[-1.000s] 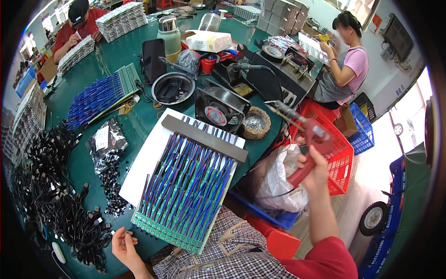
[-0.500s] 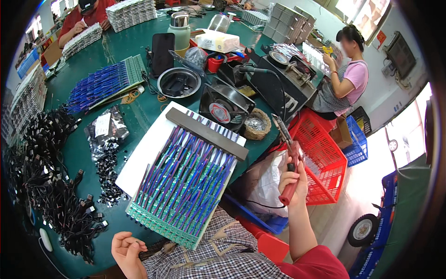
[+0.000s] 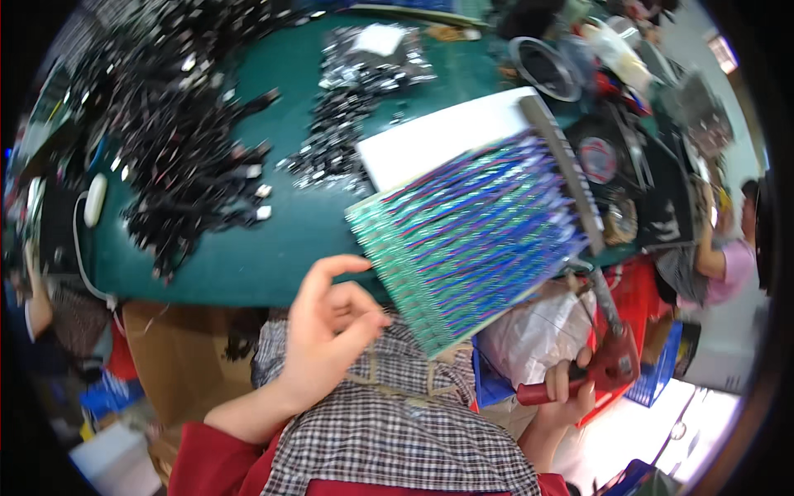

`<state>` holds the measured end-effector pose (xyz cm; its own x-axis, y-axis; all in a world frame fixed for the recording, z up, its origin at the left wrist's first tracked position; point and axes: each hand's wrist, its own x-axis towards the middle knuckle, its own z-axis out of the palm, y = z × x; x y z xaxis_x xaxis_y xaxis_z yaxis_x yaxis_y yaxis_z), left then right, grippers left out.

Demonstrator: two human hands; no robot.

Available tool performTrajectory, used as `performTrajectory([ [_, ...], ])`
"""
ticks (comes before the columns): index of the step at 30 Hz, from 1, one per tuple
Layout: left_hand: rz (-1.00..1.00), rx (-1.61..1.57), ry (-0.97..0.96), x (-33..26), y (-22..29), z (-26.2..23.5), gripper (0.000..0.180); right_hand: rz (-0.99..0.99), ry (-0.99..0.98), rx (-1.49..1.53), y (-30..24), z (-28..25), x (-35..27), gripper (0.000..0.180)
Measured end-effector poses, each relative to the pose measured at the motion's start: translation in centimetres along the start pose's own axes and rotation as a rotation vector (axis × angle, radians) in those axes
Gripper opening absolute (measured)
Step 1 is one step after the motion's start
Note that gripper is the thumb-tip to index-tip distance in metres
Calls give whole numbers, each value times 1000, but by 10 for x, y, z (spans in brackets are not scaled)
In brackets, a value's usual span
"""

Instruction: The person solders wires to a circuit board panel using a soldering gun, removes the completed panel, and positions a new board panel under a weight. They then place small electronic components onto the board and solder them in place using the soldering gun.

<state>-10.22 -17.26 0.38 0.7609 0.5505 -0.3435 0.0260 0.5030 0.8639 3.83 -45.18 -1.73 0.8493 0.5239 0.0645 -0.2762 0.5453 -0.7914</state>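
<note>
1. Green circuit-board panel point(image 3: 395, 277), in the head view, lies aslant on a white sheet point(image 3: 447, 136) at the table's point(image 3: 223, 264) near edge, one corner jutting over the person's lap; blue wires point(image 3: 496, 207) run across it to a grey bar point(image 3: 571, 178) lying over their far ends.
2. Left hand point(image 3: 324, 335), same view: half-open, forefinger and thumb apart, nothing seen between them; the forefinger is just beside the panel's edge, though I cannot tell whether it touches.
3. Right hand point(image 3: 569, 403): fingers wrapped around the handle of a red pistol-grip tool point(image 3: 619, 364), probably a soldering gun, beside a white plastic bag point(image 3: 538, 335).
4. Handling, as I judge it: the panel should be light and stiff but brittle, best held by its bare rim; the wires look soft and easily tugged loose; the tool seems rigid and nose-heavy, best held by its handle, since the metal nose may be hot.
</note>
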Motion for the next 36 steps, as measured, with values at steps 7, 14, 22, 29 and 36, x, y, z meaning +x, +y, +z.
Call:
performTrajectory([
  [7,46,196,32,10,0,9,51,108,9,-552,19,28,-18,61],
  [14,30,267,67,22,-5,6,51,394,-46,-514,18,38,-10,37],
  [22,11,213,69,24,-9,7,50,446,-86,-616,22,37,-5,30],
  [29,77,229,108,24,-15,9,48,441,-166,-488,24,30,-4,46],
  [36,127,277,105,25,-17,9,45,445,-282,-558,23,30,0,45],
])
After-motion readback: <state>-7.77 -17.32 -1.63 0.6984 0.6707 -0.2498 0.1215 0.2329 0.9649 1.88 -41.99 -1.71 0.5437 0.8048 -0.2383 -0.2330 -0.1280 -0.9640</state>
